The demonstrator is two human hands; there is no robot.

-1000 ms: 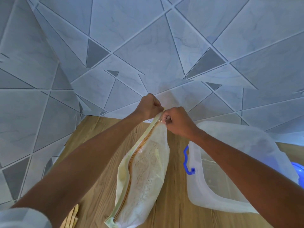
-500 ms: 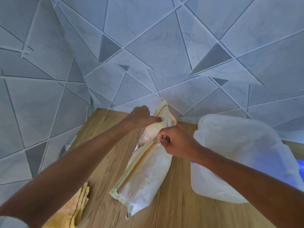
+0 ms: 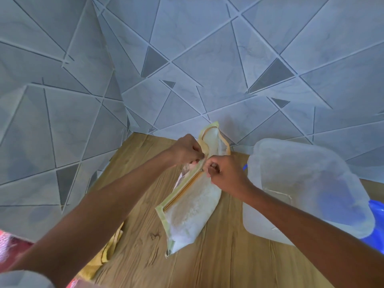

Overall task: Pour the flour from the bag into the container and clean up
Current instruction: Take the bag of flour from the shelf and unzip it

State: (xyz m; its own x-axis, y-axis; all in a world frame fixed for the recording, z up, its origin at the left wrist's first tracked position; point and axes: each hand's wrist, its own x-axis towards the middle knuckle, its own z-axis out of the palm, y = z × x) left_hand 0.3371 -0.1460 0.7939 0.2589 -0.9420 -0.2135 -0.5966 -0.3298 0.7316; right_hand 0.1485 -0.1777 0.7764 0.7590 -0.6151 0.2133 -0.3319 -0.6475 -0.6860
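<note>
while the wooden counter carries everything, the translucent container sits open just to the right of the bag, ready to catch flour. the flour bag lies between my forearms, slumped and soft; i judge it heavy for its skin, likely to sag and shift once lifted, so i'd support its belly and steer by the stiffer zipper edge. my left hand pinches the bag's unzipped lip. my right hand is curled tight, apparently pinching the zipper pull, too small to be sure.
</note>
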